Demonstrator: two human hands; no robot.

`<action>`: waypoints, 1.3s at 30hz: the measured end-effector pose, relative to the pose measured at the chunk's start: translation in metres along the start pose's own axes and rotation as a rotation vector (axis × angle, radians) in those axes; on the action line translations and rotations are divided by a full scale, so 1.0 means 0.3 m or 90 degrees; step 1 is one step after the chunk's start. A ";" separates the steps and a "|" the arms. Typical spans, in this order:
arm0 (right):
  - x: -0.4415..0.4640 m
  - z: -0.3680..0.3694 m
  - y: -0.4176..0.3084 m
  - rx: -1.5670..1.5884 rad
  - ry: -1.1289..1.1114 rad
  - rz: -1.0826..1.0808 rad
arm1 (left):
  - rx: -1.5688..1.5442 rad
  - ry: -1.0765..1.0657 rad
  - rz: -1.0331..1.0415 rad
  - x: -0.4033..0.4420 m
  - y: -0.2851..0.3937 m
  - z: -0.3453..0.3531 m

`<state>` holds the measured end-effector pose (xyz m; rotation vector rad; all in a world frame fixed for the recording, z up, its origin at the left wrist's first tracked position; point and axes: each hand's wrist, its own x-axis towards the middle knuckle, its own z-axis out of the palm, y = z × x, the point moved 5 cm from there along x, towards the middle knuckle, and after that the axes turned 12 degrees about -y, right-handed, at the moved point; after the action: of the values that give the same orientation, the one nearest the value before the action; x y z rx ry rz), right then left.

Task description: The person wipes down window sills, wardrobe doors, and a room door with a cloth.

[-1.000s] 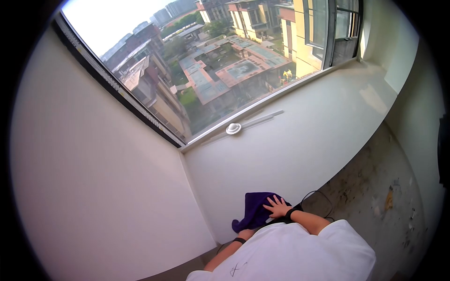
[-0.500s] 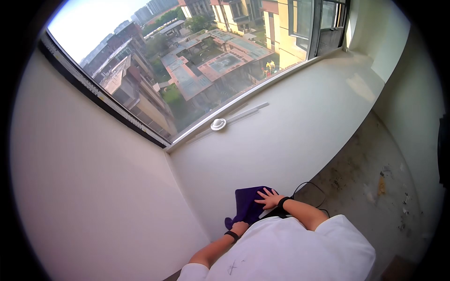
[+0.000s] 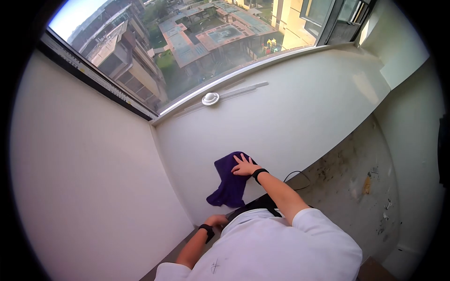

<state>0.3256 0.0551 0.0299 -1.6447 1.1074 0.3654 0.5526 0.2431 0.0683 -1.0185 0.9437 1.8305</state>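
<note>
A dark purple cloth point(image 3: 229, 185) lies partly bunched on the white windowsill point(image 3: 290, 126). On its upper right part rests my right hand point(image 3: 245, 166), palm down and open with the fingers spread. My left hand point(image 3: 216, 221) is low beside my waist, near the sill's front edge and apart from the cloth. Its fingers are mostly hidden against my body and the dark clothing there. Each wrist has a black band.
A round white object point(image 3: 210, 99) and thin pale strips point(image 3: 243, 90) lie along the window frame. The left wall point(image 3: 89, 164) meets the sill. A thin black cable point(image 3: 302, 175) loops past the front edge, above a stained floor point(image 3: 347, 187).
My right hand has moved forward over the sill along with the cloth, which now lies more spread out. My left hand has let go of the cloth and drawn back to my waist.
</note>
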 end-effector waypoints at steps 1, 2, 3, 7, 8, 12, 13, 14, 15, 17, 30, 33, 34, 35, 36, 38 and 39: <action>0.015 -0.020 -0.011 0.009 0.017 -0.002 | 0.032 0.039 -0.016 0.015 -0.027 0.000; 0.029 -0.037 -0.017 0.017 0.035 -0.003 | 0.065 0.079 -0.031 0.037 -0.048 0.002; 0.046 -0.045 -0.020 0.024 0.047 -0.008 | 0.104 0.126 -0.021 0.066 -0.064 0.011; 0.076 -0.025 -0.007 -0.006 0.080 -0.005 | 0.133 0.347 0.109 0.133 -0.094 0.063; 0.062 -0.008 0.008 -0.027 0.090 -0.025 | 0.126 0.344 0.115 0.146 -0.081 0.087; -0.032 0.080 0.106 -0.106 0.125 -0.065 | 0.100 0.417 0.077 0.168 -0.048 0.109; -0.069 0.094 0.139 -0.111 0.121 -0.069 | 0.099 0.408 0.065 0.182 -0.041 0.114; -0.106 0.102 0.172 -0.117 0.117 -0.073 | 0.096 0.401 0.054 0.177 -0.018 0.123; -0.139 0.106 0.218 -0.122 0.105 -0.073 | 0.091 0.406 0.063 0.168 0.016 0.138; -0.205 0.091 0.315 -0.119 0.076 -0.067 | 0.075 0.404 0.059 0.143 0.085 0.165; -0.260 -0.234 0.616 -0.114 0.042 -0.044 | -0.040 0.598 -0.013 0.276 0.399 0.342; -0.263 -0.233 0.615 -0.127 0.056 -0.073 | -0.051 0.610 -0.031 0.281 0.474 0.373; -0.269 -0.227 0.616 -0.130 0.056 -0.077 | -0.054 0.615 -0.032 0.273 0.496 0.374; -0.278 -0.223 0.613 -0.147 0.076 -0.081 | -0.037 0.642 0.029 0.259 0.530 0.371; -0.286 -0.215 0.608 -0.164 0.093 -0.085 | -0.020 0.668 0.090 0.247 0.562 0.369; -0.313 -0.171 0.608 -0.183 0.086 -0.083 | -0.023 0.721 0.163 0.215 0.637 0.323; -0.331 -0.141 0.608 -0.210 0.070 -0.107 | -0.017 0.770 0.241 0.179 0.689 0.290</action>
<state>0.1149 0.0656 0.0080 -2.0552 1.0191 0.3653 0.3244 0.2556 0.0982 -2.1428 1.8901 1.3770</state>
